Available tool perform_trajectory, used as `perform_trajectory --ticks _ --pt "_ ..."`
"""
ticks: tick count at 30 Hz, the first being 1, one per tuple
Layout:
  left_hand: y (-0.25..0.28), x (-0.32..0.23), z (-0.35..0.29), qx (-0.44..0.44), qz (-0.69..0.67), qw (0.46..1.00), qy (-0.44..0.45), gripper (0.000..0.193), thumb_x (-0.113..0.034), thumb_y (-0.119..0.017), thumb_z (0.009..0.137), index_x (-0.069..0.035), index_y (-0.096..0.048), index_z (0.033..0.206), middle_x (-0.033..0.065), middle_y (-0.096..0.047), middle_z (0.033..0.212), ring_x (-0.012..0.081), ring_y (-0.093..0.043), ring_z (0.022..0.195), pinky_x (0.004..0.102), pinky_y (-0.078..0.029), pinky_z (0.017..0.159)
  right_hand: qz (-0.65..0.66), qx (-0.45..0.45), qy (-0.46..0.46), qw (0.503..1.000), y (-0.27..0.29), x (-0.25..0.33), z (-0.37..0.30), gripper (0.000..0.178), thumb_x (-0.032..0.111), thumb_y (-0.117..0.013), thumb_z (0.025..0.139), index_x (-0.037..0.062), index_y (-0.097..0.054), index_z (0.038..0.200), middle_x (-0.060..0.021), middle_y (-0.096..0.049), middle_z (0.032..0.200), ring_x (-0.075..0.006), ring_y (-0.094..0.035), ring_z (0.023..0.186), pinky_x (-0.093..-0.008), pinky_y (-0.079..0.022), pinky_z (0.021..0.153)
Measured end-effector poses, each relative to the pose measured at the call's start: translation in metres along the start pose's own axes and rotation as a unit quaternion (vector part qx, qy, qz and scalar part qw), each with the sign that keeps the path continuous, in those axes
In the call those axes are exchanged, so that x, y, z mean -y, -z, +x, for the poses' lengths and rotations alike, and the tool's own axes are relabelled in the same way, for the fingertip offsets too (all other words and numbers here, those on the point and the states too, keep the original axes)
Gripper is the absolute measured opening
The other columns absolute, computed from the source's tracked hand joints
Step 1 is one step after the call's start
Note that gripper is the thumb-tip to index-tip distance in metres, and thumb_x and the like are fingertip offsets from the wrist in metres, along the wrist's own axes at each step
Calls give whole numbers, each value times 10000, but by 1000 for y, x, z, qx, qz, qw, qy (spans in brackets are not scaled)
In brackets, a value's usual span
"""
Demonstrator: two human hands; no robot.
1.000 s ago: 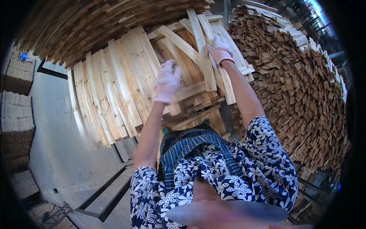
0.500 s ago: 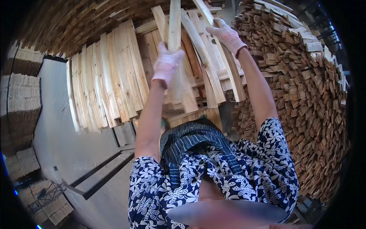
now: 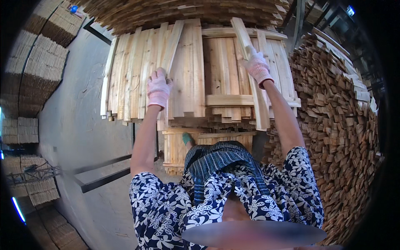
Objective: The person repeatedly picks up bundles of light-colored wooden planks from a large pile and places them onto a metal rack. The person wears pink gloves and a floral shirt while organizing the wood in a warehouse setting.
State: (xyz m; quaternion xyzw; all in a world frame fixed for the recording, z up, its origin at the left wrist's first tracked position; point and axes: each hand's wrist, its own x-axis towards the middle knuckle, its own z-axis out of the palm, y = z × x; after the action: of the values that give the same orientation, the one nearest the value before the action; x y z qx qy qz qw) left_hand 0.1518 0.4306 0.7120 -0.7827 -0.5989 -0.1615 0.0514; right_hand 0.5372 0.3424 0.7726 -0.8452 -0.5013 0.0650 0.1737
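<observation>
My left hand (image 3: 159, 88), in a pale pink-white work glove, is closed on a narrow wooden board (image 3: 173, 46). This board lies aslant over a row of flat boards (image 3: 132, 75). My right hand (image 3: 257, 67), gloved alike, grips another long board (image 3: 261, 109) near its middle; part of that board is hidden under the palm. Its far end leans left, and its near end juts over the front of the pile. Between my hands, recessed boards (image 3: 223, 66) show beside the flat row, with a crosswise board (image 3: 229, 100) along their near side.
A tall heap of stacked wood pieces (image 3: 333, 125) rises at the right. Another big stack (image 3: 187, 11) spans the far side. Bundled boards (image 3: 43, 58) stand left across the grey floor (image 3: 89, 104). A dark metal frame (image 3: 106, 183) lies low at my left.
My left hand has come left and lower, with its board now over the flat row. The right hand's board has shifted lower. The view has also moved, and more boards lie side by side.
</observation>
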Motion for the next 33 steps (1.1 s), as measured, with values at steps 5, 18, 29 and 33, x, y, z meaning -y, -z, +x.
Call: perform_trajectory --ticks 5,18,29,33 --pt "45 6 -8 56 -155 986 36 471 -271 -668 884 -153 -498 1308 230 -580 1227 441 -592 1079 534 -529 880 57 65 -38 995 -38 102 19 639 342 -648 899 261 -441 1498 -271 -582 1269 -433 -631 1151 -524 -492 1000" --pt "36 13 11 136 -130 980 65 708 -371 -742 835 -225 -451 1463 276 -526 1314 459 -587 1161 530 -516 942 54 5 -22 998 -85 131 15 469 372 -597 946 163 -517 1358 -287 -545 1266 -461 -637 1064 -541 -541 863" --pt "-11 36 31 49 -357 929 -82 741 -181 -687 892 -180 -357 1555 223 -587 1250 326 -638 1041 473 -554 847 -89 -217 42 971 -41 -67 -9 425 192 -565 952 109 -532 1367 -300 -601 1268 -458 -645 1051 -514 -535 924" --pt "74 52 13 89 -721 681 87 746 -132 -702 897 -117 -341 1550 131 -609 1211 150 -646 918 283 -559 744 28 -82 -11 996 -17 -85 -34 574 205 -657 917 122 -498 1462 -287 -583 1326 -410 -634 1130 -486 -515 981"
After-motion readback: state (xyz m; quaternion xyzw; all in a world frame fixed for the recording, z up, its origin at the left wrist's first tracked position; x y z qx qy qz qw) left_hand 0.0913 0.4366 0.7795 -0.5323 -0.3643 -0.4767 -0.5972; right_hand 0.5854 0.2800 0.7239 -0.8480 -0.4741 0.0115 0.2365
